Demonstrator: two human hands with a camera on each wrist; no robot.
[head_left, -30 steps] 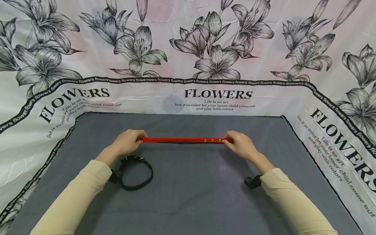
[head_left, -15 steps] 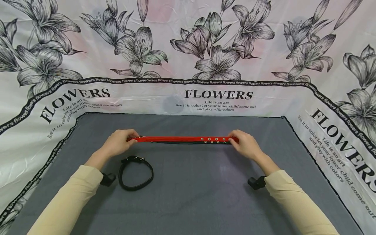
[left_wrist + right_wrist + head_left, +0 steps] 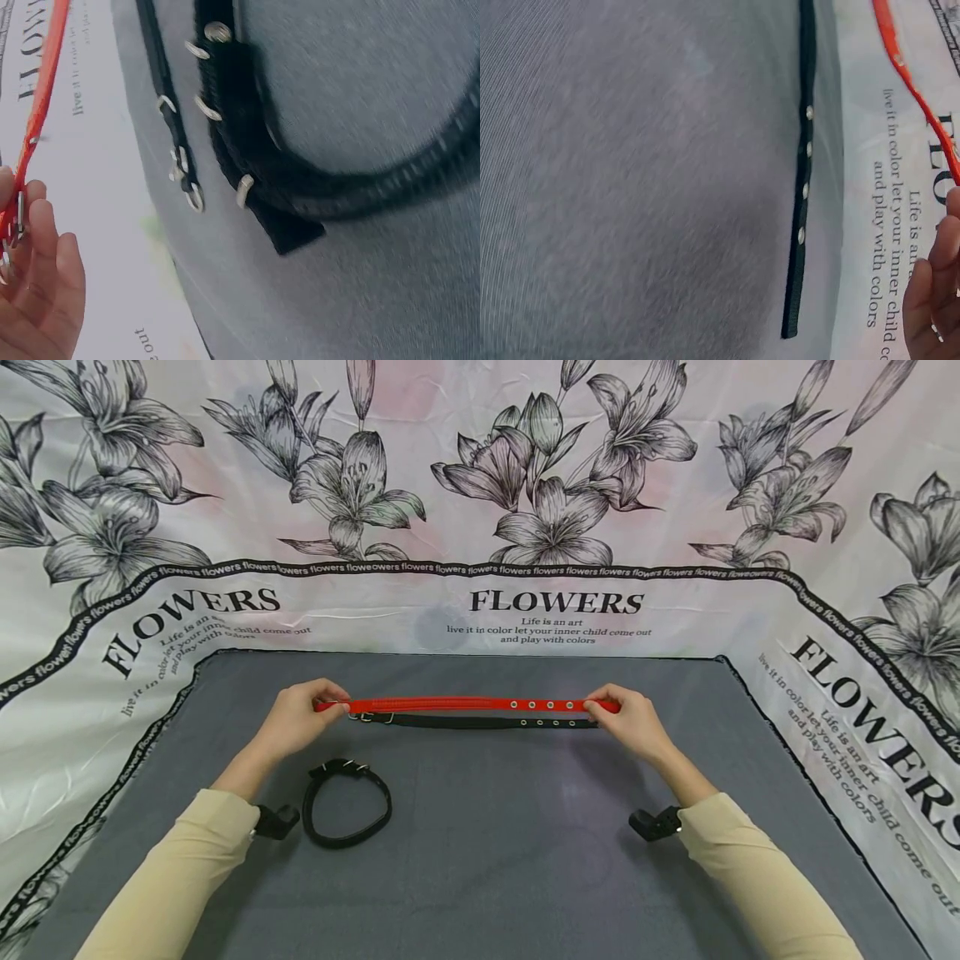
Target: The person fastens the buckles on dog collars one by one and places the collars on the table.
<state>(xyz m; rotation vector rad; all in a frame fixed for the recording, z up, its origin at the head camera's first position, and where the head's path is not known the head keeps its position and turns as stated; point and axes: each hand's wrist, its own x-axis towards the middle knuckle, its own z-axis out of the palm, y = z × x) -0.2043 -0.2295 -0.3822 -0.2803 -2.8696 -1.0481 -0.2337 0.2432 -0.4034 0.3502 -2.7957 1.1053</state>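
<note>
Stretched out level, a red collar (image 3: 427, 703) with metal eyelets hangs between my two hands. My left hand (image 3: 298, 717) pinches its buckle end; the metal buckle (image 3: 20, 215) shows in the left wrist view. The eyelet end is pinched by my right hand (image 3: 628, 720). Just nearer to me, a straight black collar (image 3: 450, 722) lies flat on the grey cloth, its buckle at the left and eyelets at the right. Closer still, to the left, a second black collar (image 3: 347, 842) is buckled into a loop; neither hand touches it.
Grey cloth (image 3: 487, 860) covers the work surface. A white sheet printed with flowers (image 3: 555, 518) rises behind it and along both sides. Black wrist devices (image 3: 277, 821) sit at both cuffs.
Both hands first moved apart along the red collar, then lifted it up and away. The straight black collar, mostly covered before, now shows with its buckle and eyelets. The looped collar stays put.
</note>
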